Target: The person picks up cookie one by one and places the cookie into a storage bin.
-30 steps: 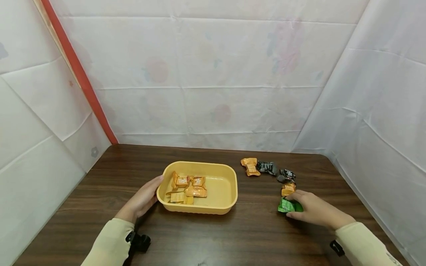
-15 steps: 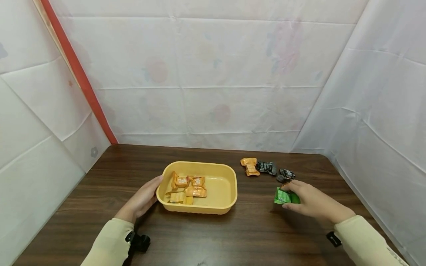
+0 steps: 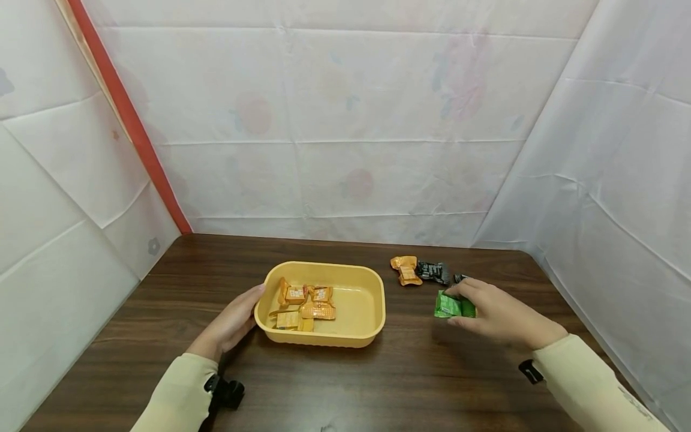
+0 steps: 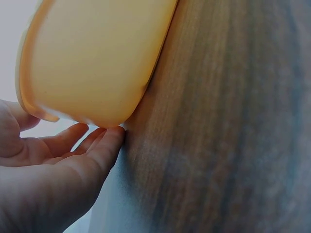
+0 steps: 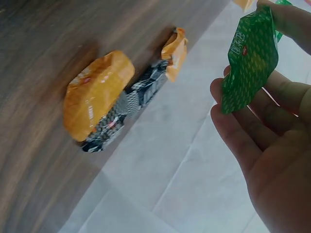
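In the head view, my right hand point(image 3: 493, 315) pinches a green wrapped candy point(image 3: 449, 305) between thumb and fingers, above the table right of the tray. The right wrist view shows the green wrapper point(image 5: 252, 58) held up in the fingers, its printed side facing the camera. My left hand point(image 3: 233, 321) touches the left end of a yellow plastic tray point(image 3: 361, 341). In the left wrist view, fingertips point(image 4: 114, 133) rest against the tray's outer wall point(image 4: 97, 58). Several orange and yellow wrapped candies point(image 3: 318, 310) lie in the tray's left half.
On the dark wooden table point(image 3: 345, 390), an orange candy point(image 3: 406, 270) and a black one point(image 3: 433, 272) lie right of the tray. Another orange candy point(image 5: 97, 94) and a black one point(image 5: 108, 127) sit nearby, largely behind my right hand in the head view. White sheeting point(image 3: 345, 120) encloses the back and sides.
My right hand has lifted the green candy off the table and carried it left and farther back, toward the tray. My left hand and the tray have stayed in place.
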Demonstrator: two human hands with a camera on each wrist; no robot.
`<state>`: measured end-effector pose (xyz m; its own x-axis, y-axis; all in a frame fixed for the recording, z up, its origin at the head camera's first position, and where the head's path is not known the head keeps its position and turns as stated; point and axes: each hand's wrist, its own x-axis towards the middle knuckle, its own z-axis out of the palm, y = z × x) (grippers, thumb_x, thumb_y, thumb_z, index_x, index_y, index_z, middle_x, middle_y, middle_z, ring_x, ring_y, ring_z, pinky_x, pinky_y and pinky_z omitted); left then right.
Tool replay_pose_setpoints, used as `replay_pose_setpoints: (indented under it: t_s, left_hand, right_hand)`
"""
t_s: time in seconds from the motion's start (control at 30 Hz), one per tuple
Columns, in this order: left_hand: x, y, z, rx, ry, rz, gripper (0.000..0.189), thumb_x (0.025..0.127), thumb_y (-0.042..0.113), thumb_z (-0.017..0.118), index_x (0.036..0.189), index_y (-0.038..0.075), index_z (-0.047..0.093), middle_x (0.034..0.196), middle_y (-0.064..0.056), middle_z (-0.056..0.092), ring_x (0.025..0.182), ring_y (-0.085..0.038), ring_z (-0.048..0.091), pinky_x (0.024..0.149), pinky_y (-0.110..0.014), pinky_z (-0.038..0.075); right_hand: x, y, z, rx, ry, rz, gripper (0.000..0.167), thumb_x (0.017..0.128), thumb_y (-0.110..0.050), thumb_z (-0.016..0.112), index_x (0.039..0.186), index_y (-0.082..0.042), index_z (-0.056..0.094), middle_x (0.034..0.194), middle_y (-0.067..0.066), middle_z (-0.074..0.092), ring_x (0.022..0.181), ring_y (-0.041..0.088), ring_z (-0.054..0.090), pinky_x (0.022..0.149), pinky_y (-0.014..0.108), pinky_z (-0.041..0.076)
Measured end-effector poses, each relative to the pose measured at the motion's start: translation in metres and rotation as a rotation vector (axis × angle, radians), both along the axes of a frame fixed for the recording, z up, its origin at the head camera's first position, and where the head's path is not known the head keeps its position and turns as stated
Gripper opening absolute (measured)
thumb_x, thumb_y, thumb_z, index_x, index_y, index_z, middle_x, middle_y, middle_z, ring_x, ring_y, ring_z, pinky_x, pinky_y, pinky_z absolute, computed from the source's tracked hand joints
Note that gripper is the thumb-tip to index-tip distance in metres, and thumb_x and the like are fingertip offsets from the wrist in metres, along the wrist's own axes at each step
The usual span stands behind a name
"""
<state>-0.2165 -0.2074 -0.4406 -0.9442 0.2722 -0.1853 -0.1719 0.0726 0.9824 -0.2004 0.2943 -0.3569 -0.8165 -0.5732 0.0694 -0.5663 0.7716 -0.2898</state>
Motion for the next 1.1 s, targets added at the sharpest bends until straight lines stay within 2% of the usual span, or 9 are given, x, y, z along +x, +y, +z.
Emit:
replay_pose_setpoints:
  t_s: [0.27, 0.67, 0.8, 0.97, 1.1]
  left_hand:
    - [0.000, -0.001, -0.001, 0.001, -0.004, 0.011, 0.069, 0.111, 0.045, 0.028, 0.159, -0.002, 0.012, 0.164, -0.021, 0.013, 0.147, -0.031, 0.018, 0.115, -0.046, 0.023]
    - [0.001, 0.000, 0.000, -0.003, 0.008, -0.002, 0.068, 0.111, 0.044, 0.027, 0.159, -0.002, 0.012, 0.163, -0.022, 0.013, 0.147, -0.033, 0.019, 0.115, -0.048, 0.023]
    - [0.001, 0.000, 0.000, -0.003, 0.008, 0.001, 0.068, 0.111, 0.044, 0.027, 0.159, -0.002, 0.013, 0.163, -0.022, 0.014, 0.147, -0.033, 0.019, 0.115, -0.048, 0.023]
    - [0.001, 0.000, 0.000, -0.002, 0.008, 0.005, 0.068, 0.111, 0.044, 0.028, 0.159, -0.001, 0.013, 0.163, -0.021, 0.014, 0.147, -0.032, 0.019, 0.115, -0.047, 0.024]
    - [0.001, 0.000, 0.000, -0.001, 0.010, 0.005, 0.067, 0.111, 0.044, 0.027, 0.159, -0.002, 0.013, 0.163, -0.021, 0.014, 0.147, -0.033, 0.019, 0.115, -0.048, 0.023]
  right_hand:
    - [-0.008, -0.020, 0.008, 0.017, 0.047, 0.062, 0.041, 0.090, -0.027, 0.078, 0.125, -0.008, 0.065, 0.108, -0.004, 0.057, 0.084, 0.008, 0.050, 0.066, 0.025, 0.045]
    - [-0.017, -0.058, 0.018, 0.029, 0.092, 0.154, 0.043, 0.089, -0.036, 0.078, 0.124, -0.014, 0.065, 0.108, -0.009, 0.055, 0.087, 0.009, 0.051, 0.070, 0.025, 0.048]
    - [-0.020, -0.072, 0.020, 0.027, 0.101, 0.198, 0.042, 0.090, -0.037, 0.077, 0.123, -0.013, 0.064, 0.113, -0.006, 0.057, 0.092, 0.009, 0.052, 0.074, 0.027, 0.050]
    - [-0.022, -0.090, 0.025, 0.031, 0.064, 0.230, 0.042, 0.091, -0.036, 0.076, 0.124, -0.012, 0.064, 0.118, -0.004, 0.057, 0.097, 0.009, 0.052, 0.079, 0.029, 0.050]
    - [-0.024, -0.105, 0.029, 0.053, 0.029, 0.240, 0.044, 0.092, -0.038, 0.074, 0.127, -0.013, 0.064, 0.115, -0.007, 0.056, 0.096, 0.009, 0.052, 0.079, 0.029, 0.049]
